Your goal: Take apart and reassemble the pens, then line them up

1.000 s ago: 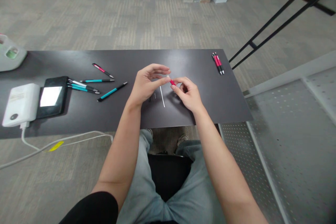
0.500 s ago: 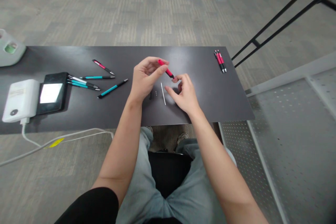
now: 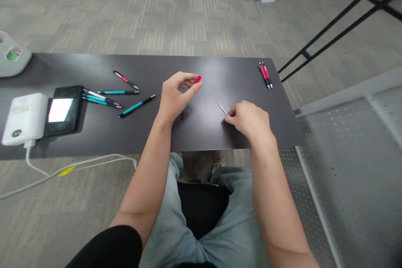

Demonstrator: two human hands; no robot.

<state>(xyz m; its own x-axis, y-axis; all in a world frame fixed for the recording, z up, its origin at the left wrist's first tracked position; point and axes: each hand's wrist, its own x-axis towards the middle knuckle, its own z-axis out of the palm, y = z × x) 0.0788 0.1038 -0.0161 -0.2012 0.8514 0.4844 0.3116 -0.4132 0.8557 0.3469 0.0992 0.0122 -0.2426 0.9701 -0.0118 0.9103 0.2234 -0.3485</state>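
Observation:
My left hand (image 3: 177, 94) is closed around a red pen barrel (image 3: 197, 79), with only its red end showing past the fingertips. The rest of the barrel is hidden by the fingers. Farther right, my right hand (image 3: 249, 119) pinches a thin silvery pen refill (image 3: 222, 109) just above the dark table; the refill's tip points up and to the left. A tiny spring (image 3: 189, 112) lies on the table beside my left wrist. Next to it is a small black pen part (image 3: 182, 115), partly covered by that hand.
Two red-and-black pens (image 3: 265, 75) lie at the dark table's (image 3: 213, 134) right end. Blue, white and red pens (image 3: 137, 106) are spread left of my left arm. A black device with a lit screen (image 3: 63, 110), a white power bank (image 3: 25, 119) and its cable (image 3: 75, 164) sit farther left.
My right hand has left the pen barrel and moved right and nearer to me, picking up the refill from the table. My left hand keeps the barrel, now turned so less of it shows.

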